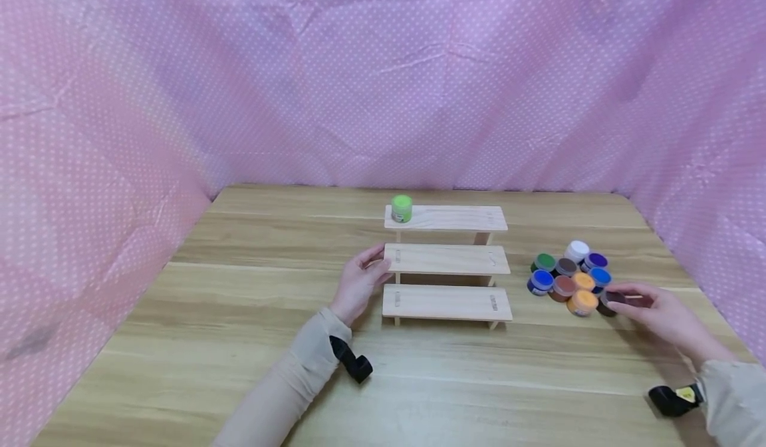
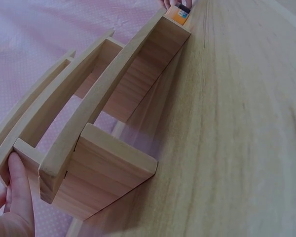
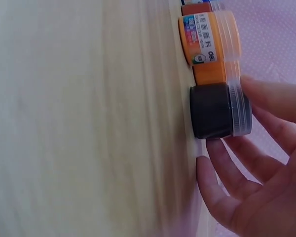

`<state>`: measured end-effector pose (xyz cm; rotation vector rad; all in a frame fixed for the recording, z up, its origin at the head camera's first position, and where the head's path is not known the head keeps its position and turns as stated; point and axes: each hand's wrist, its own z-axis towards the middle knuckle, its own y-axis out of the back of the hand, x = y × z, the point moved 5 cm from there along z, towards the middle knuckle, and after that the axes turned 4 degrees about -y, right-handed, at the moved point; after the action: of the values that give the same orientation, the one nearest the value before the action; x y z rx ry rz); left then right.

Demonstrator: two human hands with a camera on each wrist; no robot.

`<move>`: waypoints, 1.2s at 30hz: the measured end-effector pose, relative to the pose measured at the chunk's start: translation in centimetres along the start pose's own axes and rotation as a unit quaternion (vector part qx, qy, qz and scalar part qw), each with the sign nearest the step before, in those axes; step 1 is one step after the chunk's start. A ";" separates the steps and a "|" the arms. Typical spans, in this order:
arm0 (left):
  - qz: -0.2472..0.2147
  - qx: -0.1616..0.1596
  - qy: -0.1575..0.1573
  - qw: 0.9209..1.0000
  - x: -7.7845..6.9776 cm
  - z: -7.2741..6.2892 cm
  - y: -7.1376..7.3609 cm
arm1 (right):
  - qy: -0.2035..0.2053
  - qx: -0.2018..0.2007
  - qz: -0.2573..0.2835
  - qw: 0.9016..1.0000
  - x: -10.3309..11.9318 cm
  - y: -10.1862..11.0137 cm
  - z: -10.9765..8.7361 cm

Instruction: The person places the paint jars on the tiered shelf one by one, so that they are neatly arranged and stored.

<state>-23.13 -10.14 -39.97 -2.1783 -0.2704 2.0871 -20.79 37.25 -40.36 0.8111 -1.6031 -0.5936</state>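
A three-tier wooden display shelf [image 1: 445,302] stands on the table, its boards rising like steps toward the back. My left hand [image 1: 356,286] grips the left end of the middle board [image 1: 445,259], thumb above and fingers at the edge. At the right, my right hand [image 1: 664,315] pinches a black paint jar [image 3: 212,111] between thumb and fingers; the jar is upright and touches the table. Beside it stands a cluster of paint jars, among them an orange jar [image 1: 582,302], a blue jar [image 1: 540,282] and a white jar [image 1: 577,251].
On the left end of the top board sits a light green paint jar [image 1: 402,209]. The wooden table [image 1: 239,300] reaches back to a pink dotted cloth [image 1: 383,88], which also hangs along both sides.
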 end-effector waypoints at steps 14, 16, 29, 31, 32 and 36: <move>0.000 0.000 -0.002 1.000 0.0 0.1 -0.1 | 0.035 -0.007 0.014 0.999 0.0 0.3 -0.1; -0.003 0.000 -0.001 1.000 0.0 0.1 -0.1 | 0.043 -0.011 0.010 0.999 0.0 0.3 -0.1; 0.006 0.001 0.003 1.000 0.5 0.0 0.2 | -0.006 -0.029 0.082 0.996 -1.0 0.4 -0.5; 0.005 -0.001 0.006 1.000 0.5 0.0 0.3 | -0.003 -0.048 0.105 0.993 -1.0 0.7 -0.7; 0.005 -0.001 0.006 1.000 0.5 0.0 0.3 | -0.003 -0.058 0.108 0.992 -1.0 0.9 -0.8; 0.004 0.001 0.004 1.000 0.4 0.1 0.2 | 0.005 -0.093 0.118 0.989 -0.3 1.6 -1.1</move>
<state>-23.19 -10.26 -40.40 -2.1897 -0.2591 2.0810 -20.01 38.60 -39.14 0.4770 -1.5810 -0.5572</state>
